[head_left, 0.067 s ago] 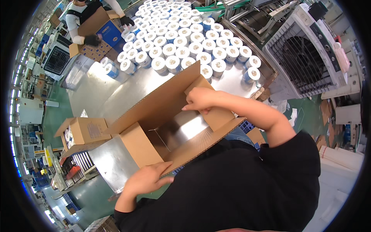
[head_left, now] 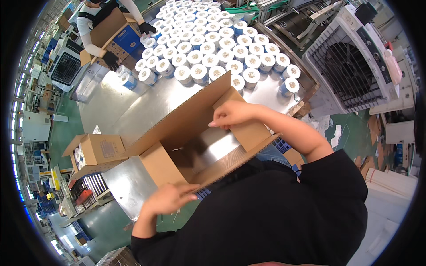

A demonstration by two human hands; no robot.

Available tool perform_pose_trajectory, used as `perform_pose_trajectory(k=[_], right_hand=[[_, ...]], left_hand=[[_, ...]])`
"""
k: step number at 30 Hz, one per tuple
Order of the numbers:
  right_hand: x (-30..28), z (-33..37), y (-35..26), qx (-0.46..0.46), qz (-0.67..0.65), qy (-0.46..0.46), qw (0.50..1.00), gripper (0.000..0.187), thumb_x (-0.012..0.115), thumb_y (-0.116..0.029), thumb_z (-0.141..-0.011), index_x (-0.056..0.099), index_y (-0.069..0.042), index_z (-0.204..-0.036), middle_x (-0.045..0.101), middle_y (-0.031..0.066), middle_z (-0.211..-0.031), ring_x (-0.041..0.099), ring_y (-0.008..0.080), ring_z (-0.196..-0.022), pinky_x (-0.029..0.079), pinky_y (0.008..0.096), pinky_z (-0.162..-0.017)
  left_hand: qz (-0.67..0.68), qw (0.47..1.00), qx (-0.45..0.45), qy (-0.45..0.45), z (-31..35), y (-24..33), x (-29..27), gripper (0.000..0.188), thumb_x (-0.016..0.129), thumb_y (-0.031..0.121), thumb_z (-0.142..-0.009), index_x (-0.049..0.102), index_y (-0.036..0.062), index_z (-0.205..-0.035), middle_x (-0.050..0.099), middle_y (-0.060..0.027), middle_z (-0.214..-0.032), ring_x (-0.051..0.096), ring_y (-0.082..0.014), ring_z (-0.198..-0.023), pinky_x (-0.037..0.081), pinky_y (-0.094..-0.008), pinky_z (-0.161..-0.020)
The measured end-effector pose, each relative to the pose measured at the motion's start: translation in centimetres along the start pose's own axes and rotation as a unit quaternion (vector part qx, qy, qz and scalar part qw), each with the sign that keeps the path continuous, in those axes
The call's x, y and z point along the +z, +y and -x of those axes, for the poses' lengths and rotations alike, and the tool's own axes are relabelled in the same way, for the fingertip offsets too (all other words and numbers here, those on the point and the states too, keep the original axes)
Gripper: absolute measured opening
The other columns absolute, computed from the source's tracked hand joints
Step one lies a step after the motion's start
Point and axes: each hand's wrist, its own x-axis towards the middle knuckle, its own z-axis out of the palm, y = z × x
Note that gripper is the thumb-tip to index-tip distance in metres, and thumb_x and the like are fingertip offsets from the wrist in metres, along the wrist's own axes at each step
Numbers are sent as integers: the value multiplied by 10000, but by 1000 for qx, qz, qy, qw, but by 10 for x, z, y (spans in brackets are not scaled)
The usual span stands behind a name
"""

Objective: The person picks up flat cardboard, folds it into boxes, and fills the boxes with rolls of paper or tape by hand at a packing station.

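A brown cardboard box [head_left: 202,99] stands in front of me with its top flaps spread apart. Bare shiny metal shows down through its inside. At the box's near left corner, my left hand [head_left: 166,199] pinches the flap edge between fingers and thumb; it is slightly blurred. My right hand [head_left: 233,114] is over the short right flap, its fingers curled in at that flap's edge. Part of its grip is hidden behind the hand. Beyond the box, many white rolls [head_left: 198,71] with blue wrapping stand upright on the metal table [head_left: 133,104].
Another open carton [head_left: 104,148] holding white rolls sits at the left. At the far left, a co-worker's gloved hand [head_left: 112,60] reaches beside a carton with a blue panel [head_left: 128,39]. A large air cooler [head_left: 355,57] stands on the right, near a metal frame [head_left: 293,26].
My right hand's pointing finger has drawn in a little, and the left hand has shifted slightly at the corner. The co-worker's gloved hand has moved from the carton down toward the nearest rolls.
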Motion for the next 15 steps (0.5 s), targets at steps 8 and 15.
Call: perform_pose_trajectory(k=[8, 15], right_hand=[[7, 44, 52, -139, 139, 275, 941, 1244, 863, -377, -560, 60, -30, -1444, 205, 209, -1462, 177, 333, -1376, 197, 397, -1107], [-4, 58, 56, -50, -81, 167, 981, 1187, 864, -348, -580, 113, -2, -1432, 364, 218, -1379, 361, 313, -1283, 293, 353, -1054]], left_hand=[[-301, 798, 160, 497, -38, 12, -36, 588, 725, 430, -719, 577, 84, -1171, 542, -122, -1207, 499, -272, -1138, 388, -418, -929], [-107, 833, -122, 529, -21, 4, -68, 403, 474, 308, -917, 549, 60, -1225, 490, -170, -1311, 421, -328, -1248, 314, -430, -1030]])
